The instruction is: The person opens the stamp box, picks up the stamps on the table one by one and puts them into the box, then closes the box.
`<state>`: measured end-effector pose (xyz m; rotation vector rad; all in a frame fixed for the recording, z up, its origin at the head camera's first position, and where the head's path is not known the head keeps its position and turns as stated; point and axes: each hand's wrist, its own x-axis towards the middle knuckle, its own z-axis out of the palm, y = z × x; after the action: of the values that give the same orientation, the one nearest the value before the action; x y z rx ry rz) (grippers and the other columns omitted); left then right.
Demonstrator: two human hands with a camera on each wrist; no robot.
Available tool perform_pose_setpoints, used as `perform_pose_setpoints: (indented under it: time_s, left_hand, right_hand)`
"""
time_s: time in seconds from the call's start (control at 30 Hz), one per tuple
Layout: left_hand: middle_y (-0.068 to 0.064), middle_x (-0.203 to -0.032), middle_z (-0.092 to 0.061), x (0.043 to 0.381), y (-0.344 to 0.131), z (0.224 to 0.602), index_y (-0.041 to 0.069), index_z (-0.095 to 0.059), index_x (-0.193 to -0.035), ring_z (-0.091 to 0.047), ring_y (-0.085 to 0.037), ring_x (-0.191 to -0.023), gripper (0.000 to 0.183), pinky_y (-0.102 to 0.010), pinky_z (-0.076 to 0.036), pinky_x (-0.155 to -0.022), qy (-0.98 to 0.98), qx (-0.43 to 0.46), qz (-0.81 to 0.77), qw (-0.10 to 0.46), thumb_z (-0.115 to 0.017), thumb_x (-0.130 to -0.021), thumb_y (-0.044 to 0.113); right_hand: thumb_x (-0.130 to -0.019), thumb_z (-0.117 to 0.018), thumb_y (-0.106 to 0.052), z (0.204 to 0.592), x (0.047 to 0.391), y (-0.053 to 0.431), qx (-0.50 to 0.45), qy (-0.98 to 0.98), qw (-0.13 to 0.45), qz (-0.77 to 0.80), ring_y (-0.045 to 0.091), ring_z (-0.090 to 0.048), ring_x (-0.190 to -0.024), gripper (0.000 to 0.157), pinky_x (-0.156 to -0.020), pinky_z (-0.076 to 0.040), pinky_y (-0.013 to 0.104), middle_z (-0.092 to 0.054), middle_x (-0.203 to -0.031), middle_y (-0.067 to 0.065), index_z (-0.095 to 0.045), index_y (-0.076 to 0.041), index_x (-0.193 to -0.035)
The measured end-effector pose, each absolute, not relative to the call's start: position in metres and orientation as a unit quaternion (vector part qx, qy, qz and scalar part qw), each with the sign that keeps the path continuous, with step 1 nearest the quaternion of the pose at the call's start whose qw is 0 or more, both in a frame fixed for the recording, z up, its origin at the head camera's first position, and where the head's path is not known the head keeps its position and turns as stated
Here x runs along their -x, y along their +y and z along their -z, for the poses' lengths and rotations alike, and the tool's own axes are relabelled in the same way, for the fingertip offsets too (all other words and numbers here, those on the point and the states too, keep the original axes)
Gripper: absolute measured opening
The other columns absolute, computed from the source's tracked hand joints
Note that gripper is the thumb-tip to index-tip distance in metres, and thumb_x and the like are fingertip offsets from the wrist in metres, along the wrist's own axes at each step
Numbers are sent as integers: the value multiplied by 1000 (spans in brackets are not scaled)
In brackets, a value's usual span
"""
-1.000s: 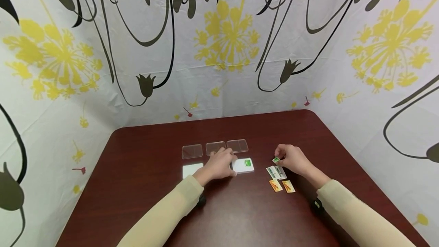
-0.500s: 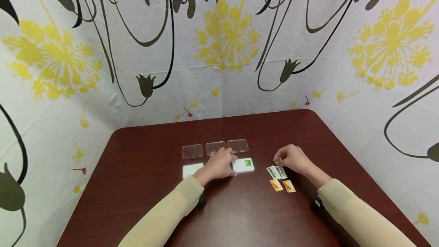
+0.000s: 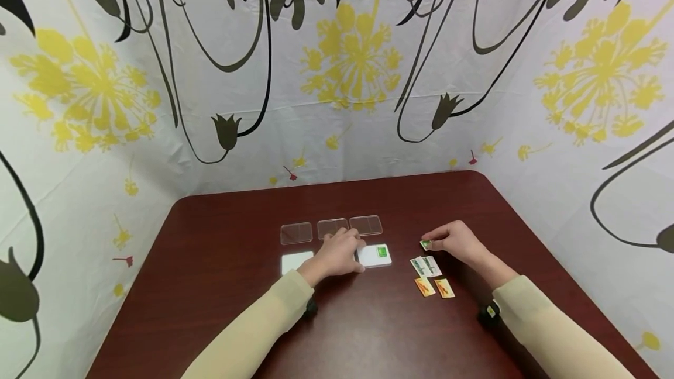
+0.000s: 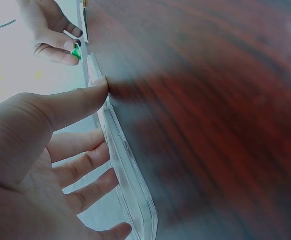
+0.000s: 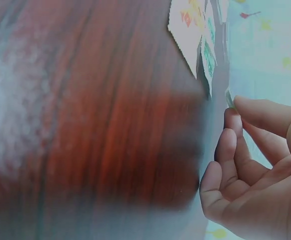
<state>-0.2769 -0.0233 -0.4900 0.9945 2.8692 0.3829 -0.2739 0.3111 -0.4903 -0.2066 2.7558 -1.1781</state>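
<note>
My right hand (image 3: 459,243) pinches a small green stamp (image 3: 425,245) between thumb and fingertips, above the right part of the table. Just below it lie two grey-green stamps (image 3: 419,266), overlapping, and nearer me two orange stamps (image 3: 444,288). My left hand (image 3: 339,252) holds the left end of a flat clear case (image 3: 368,256) with a white inside, thumb on the near edge and forefinger at the far edge. A green stamp (image 3: 381,252) lies at that case's right end. The other left fingers spread over the area beside it, hiding what is beneath.
Another white-filled case (image 3: 295,261) lies left of my left hand, partly covered by the forearm. Behind stand three clear, shallow lids (image 3: 296,233) in a row. The dark red table (image 3: 237,233) meets a patterned cloth (image 3: 342,151) at the back and sides.
The green stamp in my right fingers turned nearly edge-on, then its face shows again. The right wrist has shifted slightly; the left hand stays in place on the case.
</note>
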Motion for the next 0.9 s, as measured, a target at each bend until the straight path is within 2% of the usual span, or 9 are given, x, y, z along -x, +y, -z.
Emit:
perform_pose_setpoints:
  time_s: [0.23, 0.43, 0.6, 0.9]
  left_hand:
    - [5, -116, -57, 278, -23, 491, 20, -70, -129, -49, -17, -103, 53, -55, -42, -91, 936, -327, -122, 38, -82, -83, 44]
    - [5, -116, -57, 278, -23, 491, 20, -70, -130, -49, -17, -104, 54, -55, -42, -91, 937, -325, -122, 39, -82, -83, 44]
    - [4, -116, -57, 279, -24, 492, 20, -70, -129, -49, -17, -103, 53, -55, -42, -91, 936, -326, -125, 37, -83, -83, 43]
    - [4, -115, -57, 279, -23, 494, 20, -70, -129, -49, -17, -103, 53, -54, -42, -90, 937, -325, -125, 34, -83, -83, 44]
  right_hand:
    - [-87, -80, -21, 489, 272, 309, 34, 892, 73, 446, 24, -65, -110, 25, -90, -51, 40, -73, -114, 7, -80, -13, -111]
    - [-88, -79, -22, 482, 268, 298, 11, 858, 71, 508, 22, -63, -107, 31, -88, -52, 43, -70, -122, 10, -77, -10, -116]
    - [-88, -79, -19, 474, 264, 283, 13, 838, 63, 541, 20, -64, -103, 31, -89, -51, 48, -70, -120, 11, -77, -7, -117]
    - [-86, -79, -15, 465, 254, 253, 34, 812, 50, 581, 19, -68, -94, 29, -88, -53, 48, -72, -114, 12, -77, -5, -113]
